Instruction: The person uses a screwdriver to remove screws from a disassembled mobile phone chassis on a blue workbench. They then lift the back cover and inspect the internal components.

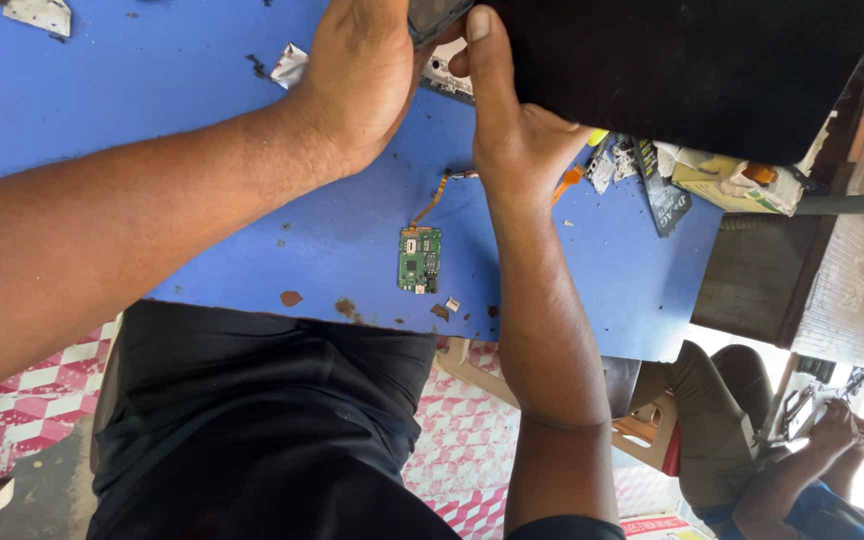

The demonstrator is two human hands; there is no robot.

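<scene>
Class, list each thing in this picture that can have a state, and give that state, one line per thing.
left hand: grip closed on a dark device at the top edge
right hand: thumb pressed against the dark device
green circuit board: lying flat on the blue table, loose, orange flex cable attached
black panel: lying over the table's far corner

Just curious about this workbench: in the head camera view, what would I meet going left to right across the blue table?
Metal scrap → left hand → green circuit board → right hand → orange tool → yellow-and-white packet.
</scene>
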